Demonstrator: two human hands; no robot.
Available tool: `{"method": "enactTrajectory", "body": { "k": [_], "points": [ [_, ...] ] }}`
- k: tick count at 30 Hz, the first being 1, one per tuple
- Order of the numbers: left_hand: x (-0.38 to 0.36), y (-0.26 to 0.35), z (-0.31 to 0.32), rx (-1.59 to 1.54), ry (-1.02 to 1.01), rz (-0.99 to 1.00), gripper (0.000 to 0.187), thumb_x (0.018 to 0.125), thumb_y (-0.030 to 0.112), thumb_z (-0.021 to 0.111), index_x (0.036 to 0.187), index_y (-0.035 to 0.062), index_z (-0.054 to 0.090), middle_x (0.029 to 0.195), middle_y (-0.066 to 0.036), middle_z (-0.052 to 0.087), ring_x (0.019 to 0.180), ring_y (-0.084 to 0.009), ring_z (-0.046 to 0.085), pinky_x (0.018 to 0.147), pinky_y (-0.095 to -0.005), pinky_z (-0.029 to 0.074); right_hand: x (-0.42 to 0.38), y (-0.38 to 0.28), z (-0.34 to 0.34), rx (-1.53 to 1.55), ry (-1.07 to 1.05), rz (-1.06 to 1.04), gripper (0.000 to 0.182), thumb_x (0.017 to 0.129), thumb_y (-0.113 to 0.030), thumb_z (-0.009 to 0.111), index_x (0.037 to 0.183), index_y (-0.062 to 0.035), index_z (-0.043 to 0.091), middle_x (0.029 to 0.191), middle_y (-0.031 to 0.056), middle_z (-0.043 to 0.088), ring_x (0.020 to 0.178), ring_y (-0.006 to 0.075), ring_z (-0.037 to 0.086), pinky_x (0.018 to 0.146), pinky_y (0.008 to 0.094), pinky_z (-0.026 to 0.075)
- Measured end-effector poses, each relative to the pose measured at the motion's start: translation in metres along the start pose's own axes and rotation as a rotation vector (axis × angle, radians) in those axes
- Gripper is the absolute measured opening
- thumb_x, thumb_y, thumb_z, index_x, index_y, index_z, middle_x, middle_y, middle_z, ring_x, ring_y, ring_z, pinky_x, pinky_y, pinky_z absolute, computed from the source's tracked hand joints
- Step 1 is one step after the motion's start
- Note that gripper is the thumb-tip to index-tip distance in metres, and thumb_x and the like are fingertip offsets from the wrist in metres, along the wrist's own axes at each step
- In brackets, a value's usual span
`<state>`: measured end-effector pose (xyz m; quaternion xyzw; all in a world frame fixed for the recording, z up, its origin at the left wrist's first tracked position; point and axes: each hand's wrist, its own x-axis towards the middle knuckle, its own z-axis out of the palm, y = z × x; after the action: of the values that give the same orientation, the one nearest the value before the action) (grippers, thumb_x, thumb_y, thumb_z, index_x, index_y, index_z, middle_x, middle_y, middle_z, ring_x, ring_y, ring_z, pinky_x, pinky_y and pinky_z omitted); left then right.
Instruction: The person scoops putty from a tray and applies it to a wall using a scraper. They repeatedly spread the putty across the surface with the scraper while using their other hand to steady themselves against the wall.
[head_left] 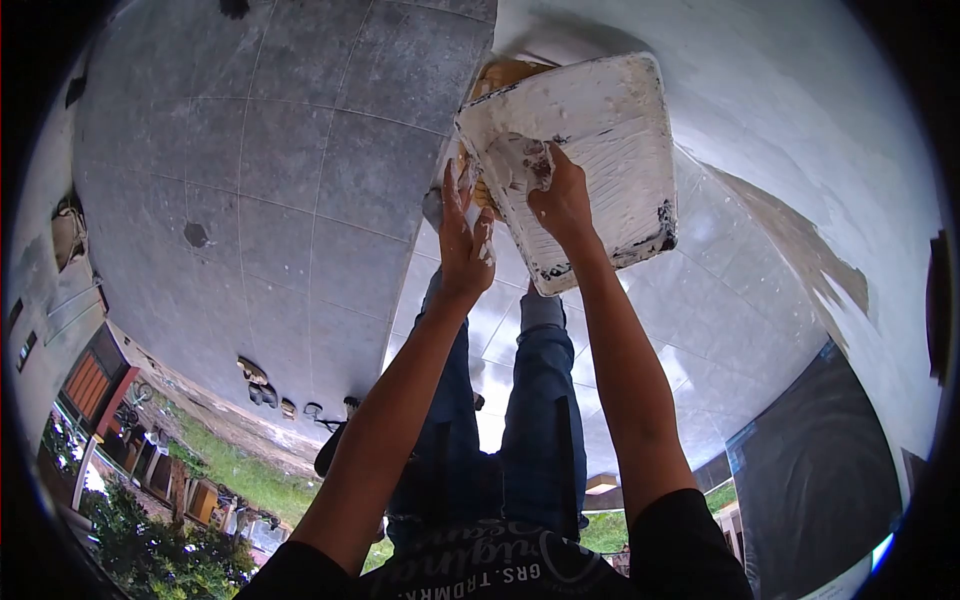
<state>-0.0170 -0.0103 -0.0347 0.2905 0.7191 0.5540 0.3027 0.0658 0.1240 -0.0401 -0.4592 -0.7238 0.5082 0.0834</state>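
Note:
A shallow paint tray (625, 130), coated in white paint with dark chipped edges and a ribbed floor, is tilted at the upper middle. My right hand (565, 200) reaches into its left part, fingers bent down into wet white paint. Whatever is between those fingers is smeared with paint, and I cannot make it out. Beside the tray's left edge is my left hand (467, 245), with fingers stretched upward and thumb apart, streaked with white paint. A yellowish-brown object (510, 75) shows partly behind the tray; its kind is hidden.
Grey tiled floor (290, 150) spreads to the left, with a step edge near my legs (540, 400). A pale wall (800, 100) with a bare patch stands on the right. A dark panel (815, 460) is at lower right. Several small items, including footwear (258, 382), lie at lower left.

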Motion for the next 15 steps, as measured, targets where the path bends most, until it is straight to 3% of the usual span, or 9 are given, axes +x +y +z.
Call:
{"method": "enactTrajectory", "body": {
  "k": [6,7,10,13,15],
  "points": [
    [0.000,0.007,-0.001,-0.062,0.006,-0.069,0.073,0.096,0.039,0.040,0.148,0.0001,0.007,0.143,-0.032,0.031,0.134,-0.0421,0.035,0.112,-0.0481,0.027,0.007,0.032,-0.009,0.176,-0.043,-0.047,0.061,0.060,0.002,0.058,0.121,0.0096,0.051,0.100,0.0281,0.064,0.096,0.0408,0.062,0.087,0.0375,0.048],
    [0.001,0.010,-0.002,-0.051,0.001,-0.115,0.073,0.095,0.041,0.038,0.150,0.0033,0.008,0.141,-0.033,0.036,0.133,-0.0412,0.037,0.112,-0.0477,0.025,0.004,0.038,-0.011,0.187,-0.054,-0.008,0.056,0.061,0.001,0.048,0.115,0.0104,0.054,0.099,0.0175,0.067,0.091,0.0227,0.063,0.086,0.0303,0.047],
    [-0.003,-0.001,0.000,-0.019,0.025,-0.005,0.070,0.098,0.032,0.042,0.147,-0.0041,0.008,0.145,-0.033,0.028,0.134,-0.0441,0.034,0.110,-0.0490,0.029,0.004,0.026,-0.014,0.207,-0.052,-0.019,0.058,0.060,0.001,0.049,0.116,0.0115,0.052,0.098,0.0186,0.067,0.091,0.0241,0.063,0.086,0.0304,0.047],
    [0.000,0.007,-0.001,-0.019,0.000,-0.110,0.074,0.095,0.043,0.038,0.150,0.0033,0.007,0.140,-0.034,0.037,0.133,-0.0395,0.037,0.112,-0.0462,0.026,0.006,0.012,-0.012,0.104,-0.034,-0.010,0.060,0.060,0.002,0.050,0.118,0.0128,0.050,0.098,0.0200,0.066,0.091,0.0249,0.063,0.087,0.0304,0.047],
    [0.000,0.005,-0.002,-0.001,0.001,-0.102,0.074,0.095,0.043,0.037,0.150,0.0033,0.006,0.140,-0.034,0.037,0.133,-0.0391,0.038,0.111,-0.0452,0.028,0.007,0.010,-0.009,0.074,-0.036,-0.049,0.061,0.060,0.002,0.051,0.119,0.0134,0.050,0.098,0.0208,0.065,0.092,0.0255,0.063,0.087,0.0307,0.047]
  ]
}}
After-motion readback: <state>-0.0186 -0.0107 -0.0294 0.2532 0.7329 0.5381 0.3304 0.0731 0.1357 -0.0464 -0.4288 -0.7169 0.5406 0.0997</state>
